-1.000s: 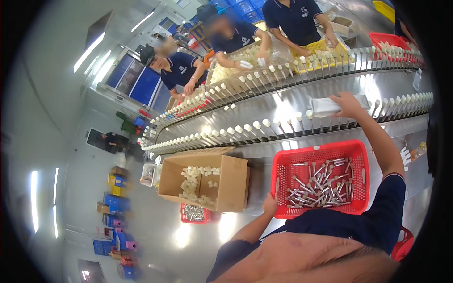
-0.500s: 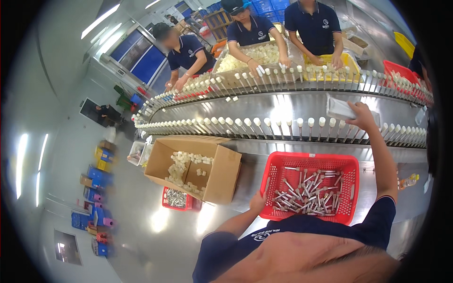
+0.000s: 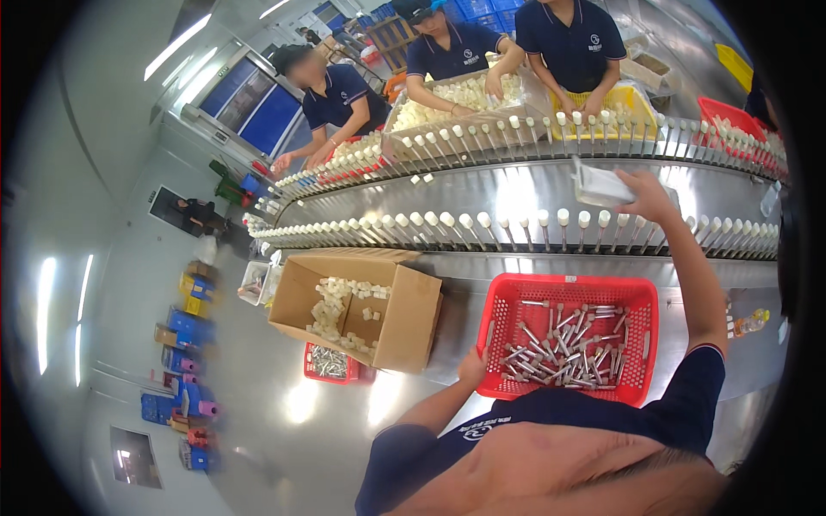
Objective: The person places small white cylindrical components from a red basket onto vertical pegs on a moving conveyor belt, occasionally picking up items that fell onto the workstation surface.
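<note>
My left hand [image 3: 471,367] is closed on the left rim of a red perforated basket [image 3: 497,301]. Silver metal rods with greyish heads [image 3: 564,348] lie loose inside it. Above the steel surface between the two conveyor rows, my right hand [image 3: 647,199] grips a shallow, pale rectangular tray [image 3: 602,187]. What the tray contains, if anything, I cannot make out. Just below that hand runs the near row of upright metal rods with white caps [image 3: 564,217].
Left of the basket stands an open cardboard box [image 3: 413,322] with white blocks; beside it is a smaller red basket [image 3: 331,363] of metal parts. Across the line, people work at a box of white pieces [image 3: 422,112] and a yellow basket [image 3: 637,99]. A bottle [image 3: 753,322] lies at right.
My right hand and the tray have shifted slightly left. My left hand stays on the basket. Opposite me, the middle co-worker's hands have moved from the rods into the box of white pieces.
</note>
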Available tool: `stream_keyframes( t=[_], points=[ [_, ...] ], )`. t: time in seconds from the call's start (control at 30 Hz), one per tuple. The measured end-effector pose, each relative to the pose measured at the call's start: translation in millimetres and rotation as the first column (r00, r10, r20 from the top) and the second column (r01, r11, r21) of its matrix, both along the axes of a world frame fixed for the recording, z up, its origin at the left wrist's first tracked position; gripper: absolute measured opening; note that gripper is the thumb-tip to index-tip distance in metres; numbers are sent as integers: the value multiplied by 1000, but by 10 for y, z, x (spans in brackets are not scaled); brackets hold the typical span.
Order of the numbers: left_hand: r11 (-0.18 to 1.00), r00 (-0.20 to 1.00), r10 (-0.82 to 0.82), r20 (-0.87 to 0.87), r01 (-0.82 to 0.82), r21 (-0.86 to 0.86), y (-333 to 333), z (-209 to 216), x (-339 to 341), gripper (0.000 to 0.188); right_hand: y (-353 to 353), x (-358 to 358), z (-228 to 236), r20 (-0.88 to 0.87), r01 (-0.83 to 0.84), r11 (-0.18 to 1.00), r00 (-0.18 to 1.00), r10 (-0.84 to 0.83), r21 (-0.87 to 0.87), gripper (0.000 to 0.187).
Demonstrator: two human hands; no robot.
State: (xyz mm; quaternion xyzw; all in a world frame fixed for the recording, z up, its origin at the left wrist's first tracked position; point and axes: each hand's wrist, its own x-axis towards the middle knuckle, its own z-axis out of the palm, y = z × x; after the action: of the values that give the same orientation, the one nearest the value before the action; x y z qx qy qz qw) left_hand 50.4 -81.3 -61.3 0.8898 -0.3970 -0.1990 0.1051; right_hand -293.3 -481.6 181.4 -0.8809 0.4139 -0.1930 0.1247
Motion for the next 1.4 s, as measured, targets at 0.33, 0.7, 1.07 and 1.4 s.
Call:
stream_keyframes(
  t=[0.33, 0.7, 1.07, 1.4],
  points=[
    [999, 998, 30, -50, -32, -36, -7, 40, -4, 45, 124, -22, -221, -214, -43, 999, 976, 38, -16, 77],
    [1000, 997, 10, -74, -10, 4, -53, 98, 24, 43, 104, 332, -239, -221, -120, 981, 972, 85, -150, 78],
    [997, 998, -13, -58, 9, -72, 38, 95, 73, 40, 91, 92, -13, -81, 36, 999, 996, -37, -22, 79],
    [997, 1000, -13, -13, 12, -79, -9, 8, 6, 43, 158, -20, -238, -263, -1, 998, 965, -18, -70, 77]
  ],
)
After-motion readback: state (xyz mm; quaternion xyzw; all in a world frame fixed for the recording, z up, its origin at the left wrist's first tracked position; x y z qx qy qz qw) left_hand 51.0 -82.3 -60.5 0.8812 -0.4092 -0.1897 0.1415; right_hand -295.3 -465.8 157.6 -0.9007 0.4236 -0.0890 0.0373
